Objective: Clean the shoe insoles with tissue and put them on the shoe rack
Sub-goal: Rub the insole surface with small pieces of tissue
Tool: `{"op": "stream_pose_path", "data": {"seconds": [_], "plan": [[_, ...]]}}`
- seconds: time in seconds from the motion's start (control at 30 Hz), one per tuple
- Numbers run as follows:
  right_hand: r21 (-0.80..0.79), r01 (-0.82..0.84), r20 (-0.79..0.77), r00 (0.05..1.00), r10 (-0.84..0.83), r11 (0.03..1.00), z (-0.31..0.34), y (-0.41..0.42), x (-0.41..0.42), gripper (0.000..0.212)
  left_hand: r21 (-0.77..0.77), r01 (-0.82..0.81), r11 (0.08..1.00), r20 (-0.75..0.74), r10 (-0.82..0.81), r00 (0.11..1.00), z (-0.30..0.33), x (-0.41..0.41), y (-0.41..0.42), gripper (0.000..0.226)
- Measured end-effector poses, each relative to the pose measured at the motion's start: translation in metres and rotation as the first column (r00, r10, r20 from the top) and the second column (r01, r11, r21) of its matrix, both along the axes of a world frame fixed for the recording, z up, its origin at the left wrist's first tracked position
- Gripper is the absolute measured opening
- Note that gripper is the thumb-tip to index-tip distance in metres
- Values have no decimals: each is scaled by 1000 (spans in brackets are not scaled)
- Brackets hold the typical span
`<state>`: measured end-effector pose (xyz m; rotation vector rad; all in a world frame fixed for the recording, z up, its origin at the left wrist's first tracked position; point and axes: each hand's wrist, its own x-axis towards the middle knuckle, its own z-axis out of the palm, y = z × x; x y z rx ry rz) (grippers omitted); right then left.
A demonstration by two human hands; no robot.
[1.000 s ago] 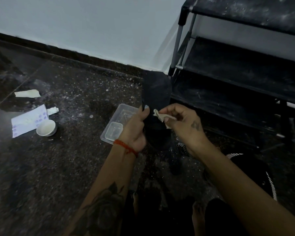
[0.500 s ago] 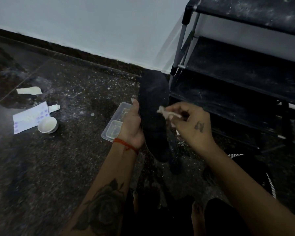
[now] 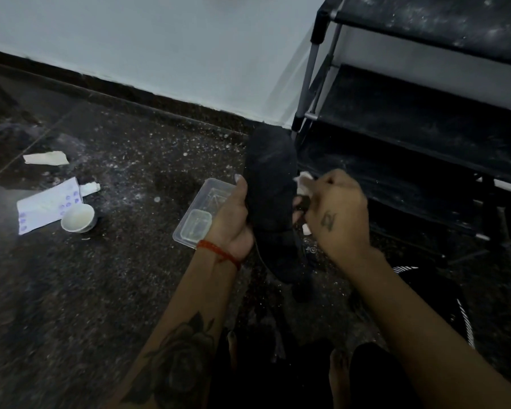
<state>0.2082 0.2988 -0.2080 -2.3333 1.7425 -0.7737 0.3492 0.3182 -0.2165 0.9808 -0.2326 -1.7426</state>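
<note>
the black insole (image 3: 270,184) stood nearly upright in the air between the two hands, its rounded toe end up and its heel end pointing down toward the floor (image 3: 115,276), just in front of the lowest shelf of the shoe rack (image 3: 419,119). the left hand (image 3: 233,215) gripped it along its left edge, thumb up against the near face and the other fingers hidden behind. the right hand (image 3: 335,211) pinched a crumpled white tissue (image 3: 303,180) in curled fingers, pressed at the insole's right edge. the insole looked light, thin and bendy, likely to flop if held by one end, so a hold at the middle seemed wise, with the wiping pressure backed by the hand behind. its fabric face probably gave good grip. beyond the hands, on the floor to the left, lay a clear plastic container (image 3: 201,214), a small white cup (image 3: 78,218), a printed sheet (image 3: 46,203) and a scrap of paper (image 3: 45,157).
</note>
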Motion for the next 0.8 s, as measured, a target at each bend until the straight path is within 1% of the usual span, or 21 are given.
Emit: {"op": "stream_pose_path", "data": {"seconds": [0.03,0.07,0.1,0.17,0.2,0.23,0.27,0.33,0.43,0.47,0.53,0.6,0.67,0.8], "plan": [[-29,22,83,996,-20,999,3,-2,-1,25,4,7,1000,-21,-7,1000,2,0,1,66],[-56,4,162,987,5,998,6,-1,2,26,9,-1,1000,-21,2,1000,1,1,1,65],[-74,-44,209,976,59,996,8,2,7,27,13,-14,1000,-5,14,1000,1,0,2,62],[-73,-207,212,953,218,976,5,12,19,26,23,-27,999,34,26,999,2,-1,2,58],[-52,-289,193,936,293,956,3,18,25,31,25,-37,999,52,35,998,2,-1,2,57],[-20,-347,175,922,345,937,0,22,29,37,28,-46,999,78,44,996,1,-1,2,55],[2,-371,159,917,366,929,-2,23,30,41,27,-49,998,98,47,994,1,-1,2,53],[3,-341,147,930,337,940,-8,18,25,42,28,-40,999,104,37,994,2,-3,4,53],[2,-218,140,966,215,976,-15,5,13,25,31,-21,999,85,19,996,8,-8,8,51],[17,-159,141,978,155,987,-16,-1,9,22,28,-21,999,74,18,997,10,-9,8,52],[37,-16,201,980,8,999,-14,-10,2,25,23,-15,1000,54,14,998,14,-8,8,53],[22,79,313,946,-82,997,-8,-14,0,31,14,2,1000,26,-3,1000,20,-8,10,50],[11,63,383,921,-63,998,-5,-14,3,32,0,-7,1000,15,7,1000,26,-9,12,46],[52,-81,398,916,54,995,-10,-9,13,33,-76,-11,997,112,19,993,20,-8,10,52]]}}
